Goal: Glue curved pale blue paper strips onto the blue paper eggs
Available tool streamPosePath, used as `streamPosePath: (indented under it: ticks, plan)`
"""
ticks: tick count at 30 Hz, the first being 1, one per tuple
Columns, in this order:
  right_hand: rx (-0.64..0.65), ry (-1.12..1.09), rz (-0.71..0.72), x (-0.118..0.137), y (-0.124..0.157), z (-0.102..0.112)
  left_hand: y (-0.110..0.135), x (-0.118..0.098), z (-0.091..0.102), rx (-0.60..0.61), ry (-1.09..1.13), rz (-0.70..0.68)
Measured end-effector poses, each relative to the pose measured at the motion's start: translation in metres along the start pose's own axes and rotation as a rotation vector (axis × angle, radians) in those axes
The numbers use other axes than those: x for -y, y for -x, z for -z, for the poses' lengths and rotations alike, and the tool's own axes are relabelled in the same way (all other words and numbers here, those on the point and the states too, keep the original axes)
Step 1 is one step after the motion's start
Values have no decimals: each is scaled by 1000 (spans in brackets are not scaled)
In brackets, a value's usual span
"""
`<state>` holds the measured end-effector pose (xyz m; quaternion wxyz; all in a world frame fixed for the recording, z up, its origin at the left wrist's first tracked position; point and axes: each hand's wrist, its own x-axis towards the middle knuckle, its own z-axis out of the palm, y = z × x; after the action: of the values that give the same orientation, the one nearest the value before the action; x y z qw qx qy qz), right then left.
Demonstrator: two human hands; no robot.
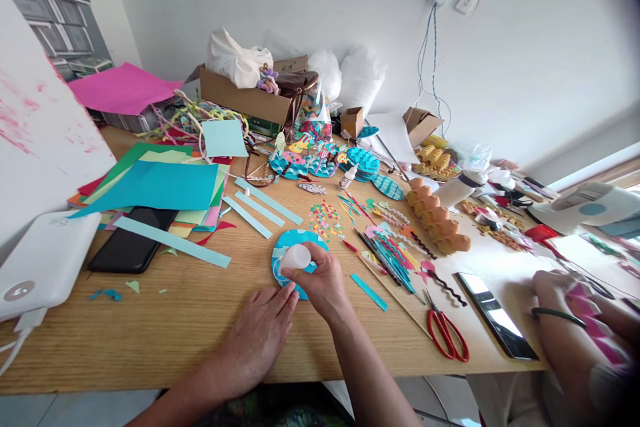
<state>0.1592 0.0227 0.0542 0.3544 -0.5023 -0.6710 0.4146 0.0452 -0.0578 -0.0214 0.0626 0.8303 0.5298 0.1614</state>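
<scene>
A round blue disc (320,240) with a lighter pattern lies flat on the table. My right hand (325,283) is closed around a small white glue bottle (296,257), tipped over the disc with its round base toward me; its tip is hidden. My left hand (263,333) rests flat on the table with fingers stretched, fingertips at the disc's near edge. Left of the disc lie pale blue paper strips (265,207). Beyond it are scattered colourful confetti dots (327,219). A short blue strip (369,291) lies to the right.
Red-handled scissors (447,333), a phone (495,313) and pencils (387,257) lie right. Stacked coloured paper (170,187), a black phone (130,240) and a white power bank (45,267) are left. Decorated blue pieces (300,163) stand behind. Another person's hand (555,300) works at far right.
</scene>
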Motion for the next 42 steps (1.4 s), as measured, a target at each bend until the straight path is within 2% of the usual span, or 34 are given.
streamPosePath:
  ticks: [7,17,33,42]
  plan:
    - [9,-27,3,-2,0,-3,-1,-1,-1,-4,-12,-3]
    - [24,22,88,-10,-1,-4,-2,-2,3,15,-43,-14]
    - [-10,50,100,-10,-2,-6,-3,-1,2,13,-60,-36]
    - [-3,5,47,-6,0,-5,-2,-1,2,2,-36,-20]
